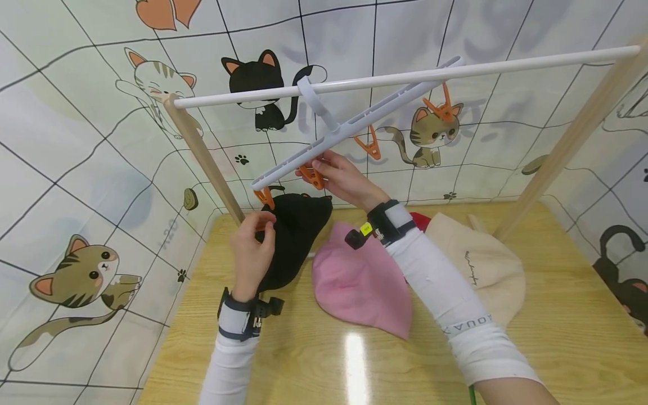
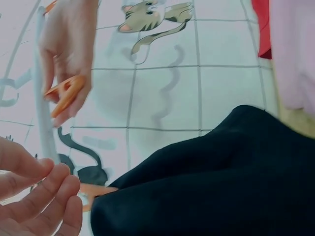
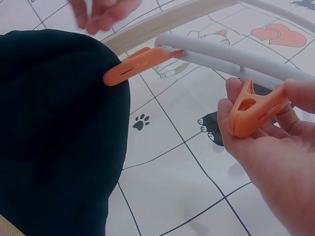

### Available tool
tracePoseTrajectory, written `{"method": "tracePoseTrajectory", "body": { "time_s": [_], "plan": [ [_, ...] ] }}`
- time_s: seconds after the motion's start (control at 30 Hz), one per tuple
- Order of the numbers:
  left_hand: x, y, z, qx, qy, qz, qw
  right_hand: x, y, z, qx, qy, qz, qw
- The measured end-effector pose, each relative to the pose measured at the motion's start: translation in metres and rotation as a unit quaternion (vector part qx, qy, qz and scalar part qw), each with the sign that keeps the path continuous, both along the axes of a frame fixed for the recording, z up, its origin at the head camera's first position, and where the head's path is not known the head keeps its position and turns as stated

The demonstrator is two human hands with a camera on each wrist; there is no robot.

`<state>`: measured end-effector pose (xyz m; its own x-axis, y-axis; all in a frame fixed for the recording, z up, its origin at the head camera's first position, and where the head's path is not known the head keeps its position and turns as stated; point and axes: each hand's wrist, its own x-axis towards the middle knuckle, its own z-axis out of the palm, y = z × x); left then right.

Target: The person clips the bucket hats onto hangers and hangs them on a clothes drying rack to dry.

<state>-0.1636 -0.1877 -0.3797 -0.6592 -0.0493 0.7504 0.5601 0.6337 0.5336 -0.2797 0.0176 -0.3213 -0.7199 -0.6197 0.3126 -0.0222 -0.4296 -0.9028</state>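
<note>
A pale grey-blue hanger [image 1: 349,128] hooks over a white rod, slanting, with several orange clips along it. At its near left end an orange clip [image 3: 133,66] grips the edge of a black hat [image 1: 291,236], which hangs from it. My right hand [image 1: 349,179] pinches a second orange clip [image 3: 256,110] between thumb and fingers, close under the hanger bar. My left hand [image 1: 253,247] is beside the black hat, just below the clipped edge, its fingers [image 2: 51,196] bent loosely and holding nothing. The hat's far side is partly hidden.
On the wooden table [image 1: 192,337] lie a pink hat [image 1: 359,287] and a cream hat [image 1: 486,264] with dark writing, with a bit of red cloth [image 1: 420,220] behind. Wooden posts [image 1: 572,140] carry the white rod [image 1: 531,64]. Two more orange clips [image 1: 369,145] hang farther right.
</note>
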Motion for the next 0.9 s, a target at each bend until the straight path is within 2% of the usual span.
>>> {"method": "tracePoseTrajectory", "body": {
  "time_s": [0.13,0.33,0.47,0.63,0.8,0.9],
  "plan": [
    [0.001,0.008,-0.016,0.002,-0.016,-0.014,0.9998,0.0,0.0,0.0,-0.006,-0.001,0.002,1.0],
    [0.004,0.017,-0.048,-0.006,-0.065,-0.023,0.9976,0.0,0.002,0.001,0.0,0.001,0.0,1.0],
    [0.008,0.021,-0.067,-0.002,-0.082,-0.024,0.9964,-0.001,0.003,0.0,0.002,-0.001,-0.001,1.0],
    [0.016,0.024,-0.093,0.01,-0.11,-0.011,0.9938,0.001,0.002,-0.001,0.006,0.006,0.001,1.0],
    [0.021,0.027,-0.119,0.012,-0.165,0.014,0.9861,0.002,0.002,-0.001,0.009,0.007,-0.003,1.0],
    [0.022,0.028,-0.13,0.011,-0.184,0.032,0.9824,0.001,0.002,-0.002,0.01,0.005,-0.006,1.0]
  ]
}}
